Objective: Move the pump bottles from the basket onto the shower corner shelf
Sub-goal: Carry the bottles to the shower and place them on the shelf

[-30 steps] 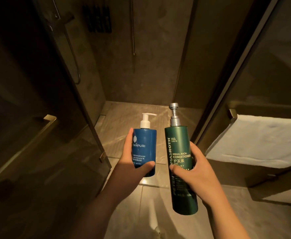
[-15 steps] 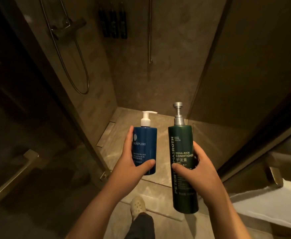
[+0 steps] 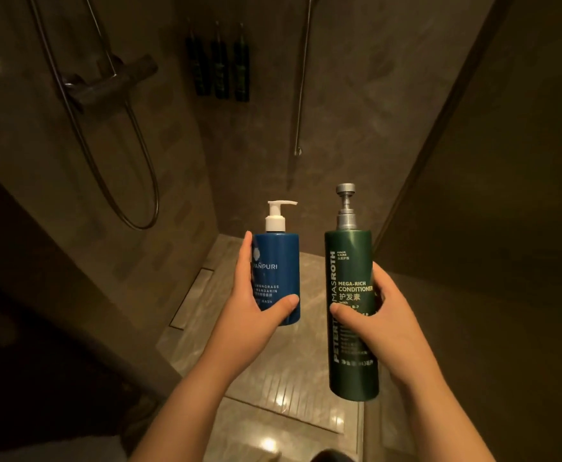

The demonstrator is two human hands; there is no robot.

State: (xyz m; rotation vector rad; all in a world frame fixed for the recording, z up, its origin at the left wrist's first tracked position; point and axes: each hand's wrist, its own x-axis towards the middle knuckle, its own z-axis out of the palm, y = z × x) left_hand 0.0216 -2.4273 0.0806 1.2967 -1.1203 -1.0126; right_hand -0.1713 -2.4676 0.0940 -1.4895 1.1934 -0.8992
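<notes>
- At frame centre, your left grip (image 3: pixel 250 315) holds the blue pump bottle (image 3: pixel 281 261) upright.
- Just right of it, your right grip (image 3: pixel 386 325) clasps the green pump bottle (image 3: pixel 349 258) upright.

Dim, warm amber light; glare spots on the wet shower floor (image 3: pixel 269 441); dark corners, wide-angle bending at edges

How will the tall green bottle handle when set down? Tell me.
The green bottle is tall and narrow, so it probably tips easily. Its smooth glossy wall may slip in the right hand. It looks rigid, unlikely to flex.
</notes>
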